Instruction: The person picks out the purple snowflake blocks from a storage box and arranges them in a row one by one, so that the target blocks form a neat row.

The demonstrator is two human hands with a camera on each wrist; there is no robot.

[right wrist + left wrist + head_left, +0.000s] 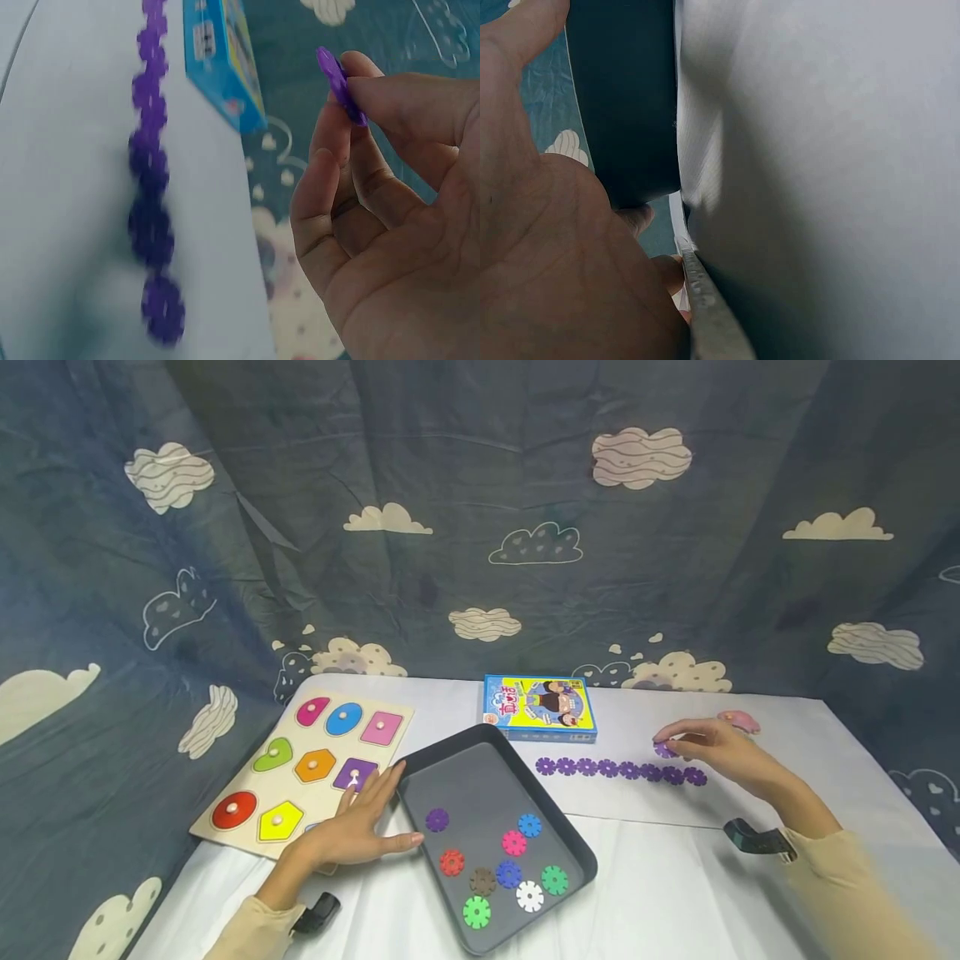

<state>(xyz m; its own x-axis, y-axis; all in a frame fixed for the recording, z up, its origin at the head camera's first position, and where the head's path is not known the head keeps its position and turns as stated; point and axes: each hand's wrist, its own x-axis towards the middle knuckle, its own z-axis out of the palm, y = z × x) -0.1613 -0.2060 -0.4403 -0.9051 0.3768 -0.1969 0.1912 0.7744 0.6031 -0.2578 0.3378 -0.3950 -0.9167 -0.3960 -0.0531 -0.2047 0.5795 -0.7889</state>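
Note:
Between thumb and fingertips, my right hand point(716, 750) pinches a purple notched plastic disc point(341, 86), raised above the white cloth. Below it, a row of several purple discs point(608, 768) lies linked edge to edge, running left to right. My left hand point(352, 831) has its fingers extended, with thumb and fingertips touching the left side of a dark grey tray point(465, 777). Loose notched discs lie in the tray: one purple disc point(437, 820), a red disc point(452, 862), a white disc point(529, 897), and several in other colours. In the left wrist view the tray wall point(622, 97) stands beside the palm.
A wooden shape puzzle board point(247, 777) with knobbed pieces lies at the left, partly under my left hand. A blue and yellow box point(540, 708) sits behind the tray. Beyond my right hand is a small pink object point(740, 721). A cloud-patterned curtain point(480, 577) hangs behind the table.

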